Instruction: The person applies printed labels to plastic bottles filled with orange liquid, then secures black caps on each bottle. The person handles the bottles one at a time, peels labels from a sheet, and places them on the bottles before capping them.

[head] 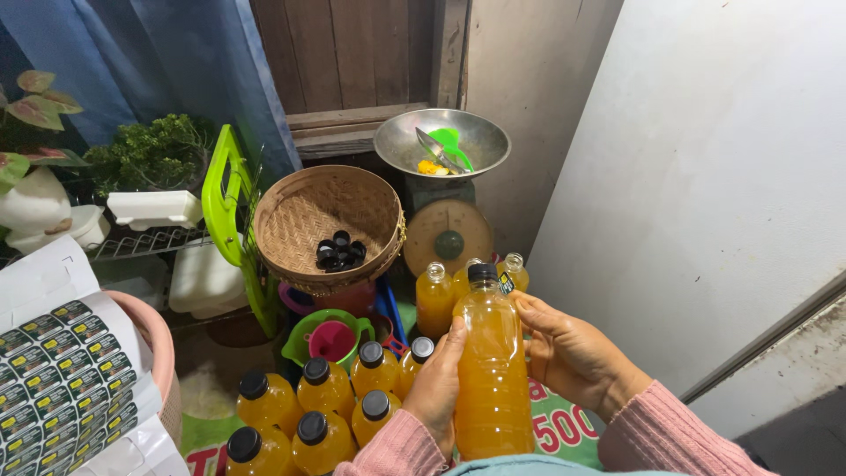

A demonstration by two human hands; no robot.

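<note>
Big white wall on the right, blue curtain at the back. Woven basket sits tilted toward the camera w/ a pile of black caps inside, prob so they're easy to grab. Steel bowl on a scale behind it. Label sheet lies bottom left, close by. Capped bottles clustered on the floor, a few uncapped ones further back, so the two lots stay apart. Bottle is front & centre, upright, between both hands. Left hand fingers wrap its side, right hand fingers curl round the other side, steadying it. Clear plastic, cloudy orange juice nearly to the neck, black cap on.
</note>
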